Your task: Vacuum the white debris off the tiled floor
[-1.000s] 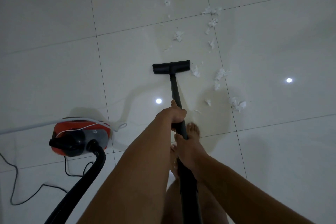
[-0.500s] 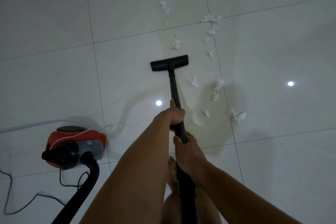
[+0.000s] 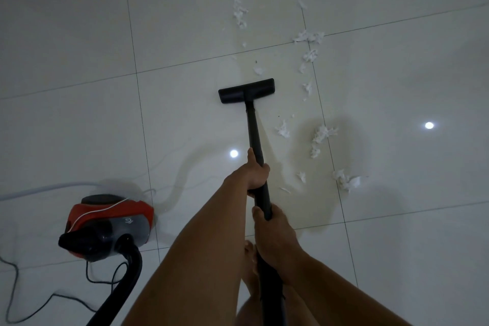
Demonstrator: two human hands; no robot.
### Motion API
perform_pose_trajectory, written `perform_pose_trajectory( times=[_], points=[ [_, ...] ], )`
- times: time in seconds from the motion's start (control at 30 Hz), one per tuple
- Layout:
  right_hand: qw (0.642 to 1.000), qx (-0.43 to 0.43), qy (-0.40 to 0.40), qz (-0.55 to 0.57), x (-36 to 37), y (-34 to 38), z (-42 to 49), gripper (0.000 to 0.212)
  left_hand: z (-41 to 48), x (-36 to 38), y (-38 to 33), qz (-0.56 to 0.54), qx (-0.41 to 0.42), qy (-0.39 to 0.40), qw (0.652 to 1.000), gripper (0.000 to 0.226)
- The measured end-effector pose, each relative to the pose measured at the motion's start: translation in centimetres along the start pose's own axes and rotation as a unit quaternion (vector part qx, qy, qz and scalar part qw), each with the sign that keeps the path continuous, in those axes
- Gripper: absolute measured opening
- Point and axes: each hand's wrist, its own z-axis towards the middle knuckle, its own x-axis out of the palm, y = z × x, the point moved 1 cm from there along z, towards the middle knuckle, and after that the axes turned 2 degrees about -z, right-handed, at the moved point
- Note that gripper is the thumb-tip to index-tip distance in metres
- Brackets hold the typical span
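Note:
Both hands grip the black vacuum wand (image 3: 254,130). My left hand (image 3: 254,171) wraps it higher up, my right hand (image 3: 272,235) holds it lower, nearer my body. The flat black floor nozzle (image 3: 246,90) rests on the pale tiled floor (image 3: 79,119). White debris (image 3: 321,135) lies in shredded clumps to the right of the wand. More debris (image 3: 308,37) trails away beyond the nozzle toward the top of the view. One small scrap (image 3: 258,70) sits just ahead of the nozzle.
The red and grey vacuum canister (image 3: 108,225) stands at the lower left, its thick black hose (image 3: 119,291) curving toward me. A thin black power cord (image 3: 16,291) loops on the floor at far left. My bare foot (image 3: 250,270) shows beneath my arms.
The nozzle has slid forward toward the debris ahead, and the view has shifted so the canister sits lower and farther left. Both hands keep their grip.

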Motion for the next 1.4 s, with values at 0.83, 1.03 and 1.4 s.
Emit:
perform_pose_trajectory(
  times=[0.83,1.03,1.4],
  points=[
    [0.997,0.045,0.057,0.036,-3.1,4.6,2.6,0.030,3.0,-3.4,-4.1,-0.015,-0.001,-0.029,0.999,0.077],
    [0.995,0.057,0.070,0.037,-3.2,6.7,3.7,0.041,3.6,-5.5,-5.4,0.024,0.004,-0.033,0.999,0.076],
    [0.991,0.081,0.085,0.066,-4.7,11.8,5.3,0.055,4.4,-9.4,-8.4,0.055,0.000,-0.036,0.998,0.074]
  ],
)
